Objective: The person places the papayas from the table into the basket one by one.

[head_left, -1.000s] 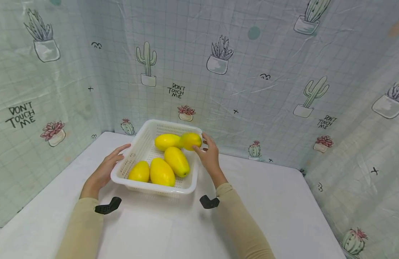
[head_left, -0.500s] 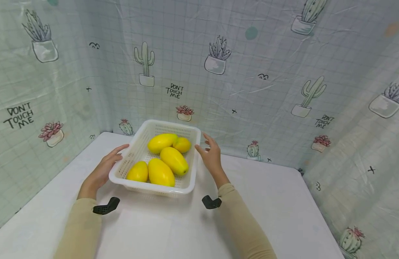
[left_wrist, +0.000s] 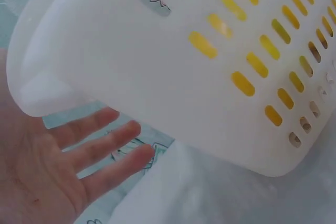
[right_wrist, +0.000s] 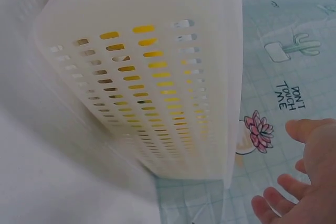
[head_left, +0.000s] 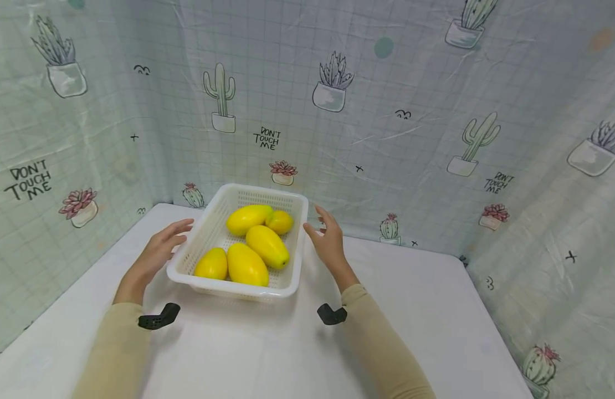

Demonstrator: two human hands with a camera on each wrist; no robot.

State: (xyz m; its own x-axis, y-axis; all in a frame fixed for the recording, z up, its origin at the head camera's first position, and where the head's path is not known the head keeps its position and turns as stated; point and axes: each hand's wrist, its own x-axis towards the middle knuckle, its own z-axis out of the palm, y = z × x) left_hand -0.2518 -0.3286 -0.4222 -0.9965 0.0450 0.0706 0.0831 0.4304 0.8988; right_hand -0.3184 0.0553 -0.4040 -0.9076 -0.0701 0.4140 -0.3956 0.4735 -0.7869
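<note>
A white plastic basket [head_left: 235, 289] with slotted walls stands on the table, holding several smooth yellow fruits that look like mangoes [head_left: 247, 265]. In the far right part of the basket lies a smaller-looking yellow mango [head_left: 280, 222], close against another one. My left hand [head_left: 155, 252] is just left of the basket, with fingers extended and nothing in them. In the left wrist view, the fingers [left_wrist: 118, 174] are spread beside the basket wall [left_wrist: 142, 72]. To the basket's right, my right hand [head_left: 329, 244] hovers with relaxed fingers, apart from the rim in the right wrist view.
A white cloth covers the table [head_left: 267, 354]. Behind and at both sides hangs a curtain [head_left: 387, 138] printed with cacti and words. Each wrist carries a small black device, one on the left [head_left: 159, 317] and one on the right [head_left: 332, 314].
My right hand held a mango in the basket's far right corner, let it go there, and drew off to the right. My left hand has moved slightly left, away from the rim.
</note>
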